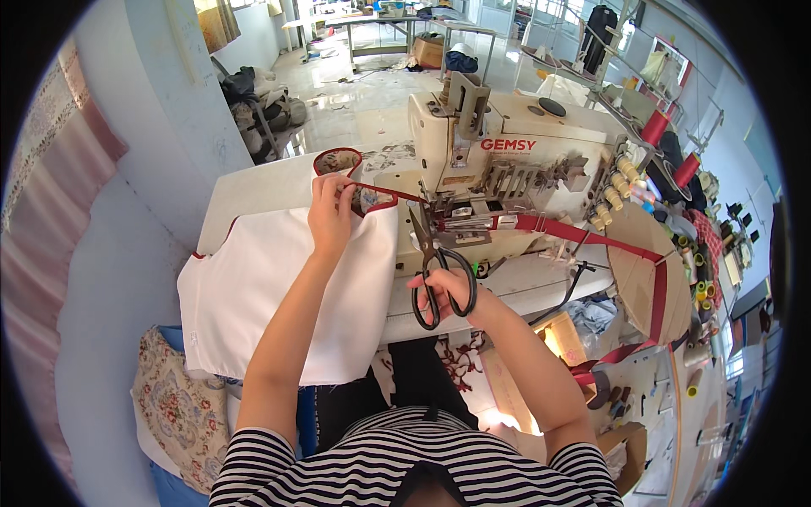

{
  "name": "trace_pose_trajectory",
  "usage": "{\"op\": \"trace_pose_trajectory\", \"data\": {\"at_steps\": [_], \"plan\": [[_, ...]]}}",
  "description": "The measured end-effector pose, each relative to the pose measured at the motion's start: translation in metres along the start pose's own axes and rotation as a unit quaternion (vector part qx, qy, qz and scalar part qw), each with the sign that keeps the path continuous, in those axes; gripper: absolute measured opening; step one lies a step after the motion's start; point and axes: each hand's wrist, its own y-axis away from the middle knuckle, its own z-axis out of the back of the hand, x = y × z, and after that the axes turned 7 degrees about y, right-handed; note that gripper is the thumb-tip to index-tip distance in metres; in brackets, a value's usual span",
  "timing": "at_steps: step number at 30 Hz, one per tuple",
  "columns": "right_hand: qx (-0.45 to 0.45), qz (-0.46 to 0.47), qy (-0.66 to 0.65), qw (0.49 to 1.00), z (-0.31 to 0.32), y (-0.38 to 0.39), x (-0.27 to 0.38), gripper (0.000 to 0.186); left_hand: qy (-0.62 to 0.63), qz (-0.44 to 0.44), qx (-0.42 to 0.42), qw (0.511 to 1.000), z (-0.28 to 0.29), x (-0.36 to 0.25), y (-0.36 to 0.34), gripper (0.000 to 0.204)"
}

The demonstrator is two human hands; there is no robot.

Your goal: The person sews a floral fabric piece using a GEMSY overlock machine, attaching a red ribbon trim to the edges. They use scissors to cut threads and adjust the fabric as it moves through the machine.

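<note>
My left hand (331, 207) pinches the red-bound upper edge of a white fabric piece (321, 317) with a floral side showing at the binding. The piece lies over the table and hangs off its front. My right hand (448, 291) grips large black-handled scissors (431, 253), their blades pointing up beside the needle area of a cream sewing machine (528, 122). A thin red binding strip runs from the fabric to the machine, near the blade tips. Wider red tape (574, 232) feeds in from the right over a cardboard disc (629, 279).
The table (236, 186) meets a wall at the left, by a pink curtain (51, 211). Floral fabric (177, 397) is piled below left. Thread cones (655, 127) stand at right; boxes (557, 338) sit below. Bundles (262, 110) and other tables (380, 25) are behind.
</note>
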Motion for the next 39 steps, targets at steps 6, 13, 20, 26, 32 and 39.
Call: {"op": "trace_pose_trajectory", "data": {"at_steps": [6, 13, 20, 26, 32, 39], "plan": [[-0.035, 0.01, -0.039, 0.999, -0.002, -0.012, 0.012, 0.043, 0.03, -0.022, -0.001, 0.999, 0.009, -0.001, 0.007, 0.006], [-0.073, 0.11, -0.042, 0.99, 0.001, -0.011, -0.008, 0.033, 0.15, 0.103, -0.019, 0.983, 0.014, 0.004, 0.004, 0.009], [-0.281, 0.08, 0.091, 0.952, -0.022, 0.088, -0.126, 0.029, 0.143, 0.3, -0.013, 0.943, 0.162, -0.003, 0.071, 0.032], [-0.605, -0.088, 0.29, 0.736, 0.093, 0.18, -0.19, 0.035, 0.123, 0.552, -0.151, 0.81, 0.298, 0.009, 0.237, 0.035], [-0.573, -0.26, 0.526, 0.572, 0.254, 0.129, -0.155, 0.052, 0.225, 0.56, -0.208, 0.77, 0.278, -0.006, 0.269, 0.058], [-0.637, -0.109, 0.543, 0.536, 0.34, 0.093, -0.173, 0.036, 0.398, 0.514, -0.171, 0.74, 0.249, -0.045, 0.232, 0.056]]}}
